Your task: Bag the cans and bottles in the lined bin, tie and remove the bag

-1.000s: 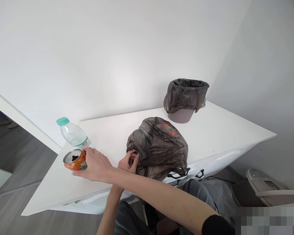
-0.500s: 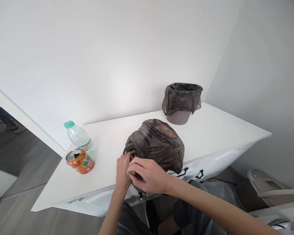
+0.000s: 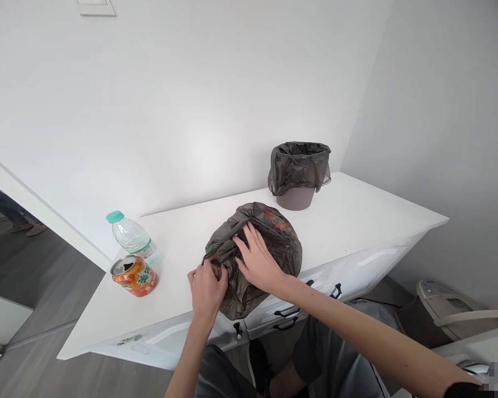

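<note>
A dark, see-through plastic garbage bag (image 3: 282, 249) lies bunched at the front edge of the white cabinet top, part of it hanging over. An orange printed item (image 3: 276, 219) shows through its film at the upper right. My left hand (image 3: 207, 287) pinches the bag's gathered edge on the left side. My right hand (image 3: 255, 257) rests on top of the bag with its fingers stretched out and spread. Whether the right fingertips hook any film is hard to see.
At the left stand a clear bottle with a teal cap (image 3: 131, 235) and an opened orange soda can (image 3: 135, 275). A brown trash bin (image 3: 295, 199) lined with a dark bag stands by the wall. The cabinet (image 3: 357, 276) has black handles. A beige appliance (image 3: 444, 309) is at lower right.
My right hand has moved from beside the left hand up and right onto the bag, its fingers opening out. My left hand still grips the bag's edge. The view has shifted slightly.
</note>
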Action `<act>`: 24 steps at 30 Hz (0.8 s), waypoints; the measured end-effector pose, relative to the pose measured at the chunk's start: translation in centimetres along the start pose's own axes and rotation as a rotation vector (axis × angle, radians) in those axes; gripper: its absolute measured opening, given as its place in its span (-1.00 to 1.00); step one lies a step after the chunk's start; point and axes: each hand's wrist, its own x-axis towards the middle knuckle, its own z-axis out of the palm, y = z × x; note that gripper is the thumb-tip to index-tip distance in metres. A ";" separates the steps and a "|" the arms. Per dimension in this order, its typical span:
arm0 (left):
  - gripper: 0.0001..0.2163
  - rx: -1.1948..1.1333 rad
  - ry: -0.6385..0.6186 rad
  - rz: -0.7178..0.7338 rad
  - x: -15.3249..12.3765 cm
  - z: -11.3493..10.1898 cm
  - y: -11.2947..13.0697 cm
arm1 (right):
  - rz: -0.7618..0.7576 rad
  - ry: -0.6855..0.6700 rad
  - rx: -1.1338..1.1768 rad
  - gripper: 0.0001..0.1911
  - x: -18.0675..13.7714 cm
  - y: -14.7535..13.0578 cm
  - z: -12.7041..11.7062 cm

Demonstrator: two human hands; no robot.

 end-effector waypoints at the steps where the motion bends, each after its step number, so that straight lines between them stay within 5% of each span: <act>1: -0.71 0.002 0.004 -0.007 0.0 0.0 0.0 | -0.011 0.019 0.001 -0.47 0.6 -0.1 0.0; 14: -0.32 -0.095 0.047 -0.121 -0.2 -0.4 0.4 | -0.173 -0.078 -0.043 -0.38 7.5 -1.8 2.2; 21: -0.34 -0.080 0.045 -0.118 -0.1 -0.1 0.1 | -0.144 -0.159 0.011 -0.77 9.3 -3.4 2.3; 24: -0.34 -0.056 0.039 -0.131 -0.2 0.3 -0.1 | -0.124 -0.135 0.058 -0.75 8.6 -3.4 0.9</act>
